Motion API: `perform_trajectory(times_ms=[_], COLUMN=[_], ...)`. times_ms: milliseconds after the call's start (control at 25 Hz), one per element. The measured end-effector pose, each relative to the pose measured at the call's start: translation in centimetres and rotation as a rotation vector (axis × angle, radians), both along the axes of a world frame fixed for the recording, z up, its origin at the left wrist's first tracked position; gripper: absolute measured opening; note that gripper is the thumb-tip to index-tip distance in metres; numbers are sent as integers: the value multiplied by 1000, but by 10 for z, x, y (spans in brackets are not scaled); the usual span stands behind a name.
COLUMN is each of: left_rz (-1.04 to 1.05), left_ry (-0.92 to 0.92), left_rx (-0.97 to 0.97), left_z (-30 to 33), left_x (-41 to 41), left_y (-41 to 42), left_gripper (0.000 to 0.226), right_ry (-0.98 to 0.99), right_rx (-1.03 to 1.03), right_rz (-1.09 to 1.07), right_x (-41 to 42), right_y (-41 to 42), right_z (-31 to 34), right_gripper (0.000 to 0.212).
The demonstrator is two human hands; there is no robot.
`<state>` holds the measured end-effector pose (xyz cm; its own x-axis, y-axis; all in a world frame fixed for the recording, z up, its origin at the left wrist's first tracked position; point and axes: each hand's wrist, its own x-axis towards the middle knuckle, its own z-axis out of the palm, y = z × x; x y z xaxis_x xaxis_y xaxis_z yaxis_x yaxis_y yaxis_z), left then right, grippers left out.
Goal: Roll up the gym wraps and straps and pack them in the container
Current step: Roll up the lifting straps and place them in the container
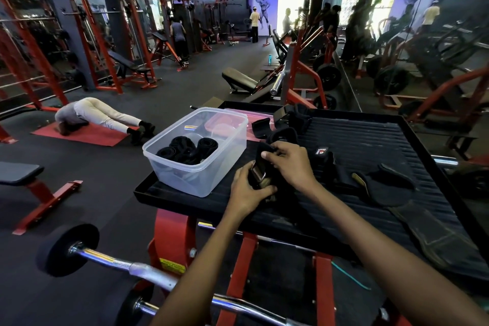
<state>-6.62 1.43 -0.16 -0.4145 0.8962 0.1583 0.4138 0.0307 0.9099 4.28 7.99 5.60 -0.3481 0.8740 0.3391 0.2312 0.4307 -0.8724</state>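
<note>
Head view: both hands meet over a black strap (267, 167) on the ribbed black platform (370, 140). The left hand (247, 189) grips its metal buckle end; the right hand (287, 164) pinches the fabric just above. The clear container (225, 167), already holding rolled wraps (186, 151), sits just left of the hands, nearer the left one.

Just left of the fingers (267, 189) stands a container (227, 167) of clear, glossy plastic holding rolled wraps (188, 151) of matt black cloth. Between the fingers lies a black fabric strap (264, 153) with a dull metal buckle (258, 174). The surface (370, 140) beneath is matt black and ribbed.
</note>
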Motion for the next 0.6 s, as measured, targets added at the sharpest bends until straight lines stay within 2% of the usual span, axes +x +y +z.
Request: perform_trajectory(times_ms=[80,200,320,440,520,600], left_rz=[-7,-22,-54,-78,-83,-83], left_ry=[19,-18,-61,-132,-225,-448], left_rx=[-29,-62,-89,-82,-77,-53], left_z=[1,-1,-4,-10,-12,-9], left_x=[1,-1,-5,-10,-14,-15], left_y=[-1,2,3,6,7,5], left_gripper=[78,76,72,68,61,41], right_ry=[47,234,429,366,348,432], right_rx=[-34,-121,-273,-473,-603,-698], right_rz=[-5,-24,-156,-203,-165,-115], right_x=[1,9,33,42,36,34], right_y=[1,7,25,29,23,20], right_z=[1,18,31,7,-11,-21], right_gripper=[16,5,3,7,15,25])
